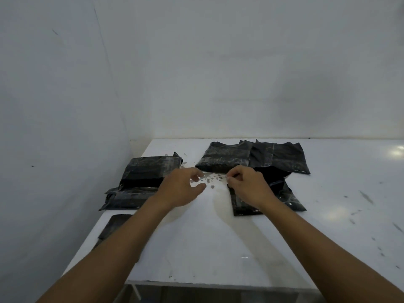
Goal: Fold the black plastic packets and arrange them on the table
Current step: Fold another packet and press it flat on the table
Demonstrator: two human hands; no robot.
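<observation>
At table's left edge: one flat packet (115, 226) lies right on the rim, partly hidden by the left forearm. Risk: an arm brushing it would slide it off, since the film looks slick.

Beyond it, the left stack (148, 171) of folded packets sits on a wider one, edges not squared. Judged unstable: a nudge from the wrist could shift the top packet.

Left hand (183, 189): hovering just above the table (196, 248), fingers loosely curled, thumb apart, holding nothing. It is near the stack but I cannot tell whether it touches it.

Between the hands: grey flecks (209, 179) scattered on the white surface. If a packet is dragged over them they could end up caught inside the fold.

Right hand (247, 184): fingers curled tight, thumb and fingertips apparently pinching the far left corner of the working packet (273, 200), which lies flat and crumpled under the wrist. Only one corner is held; lifting from it alone would likely skew the fold or let the film slip out. The free hand probably needs to pin or take the other corner first.

Behind it: the far pile (279, 156), one folded packet beside looser overlapping ones, touching the working packet's far side. Pulling could drag them along.
</observation>
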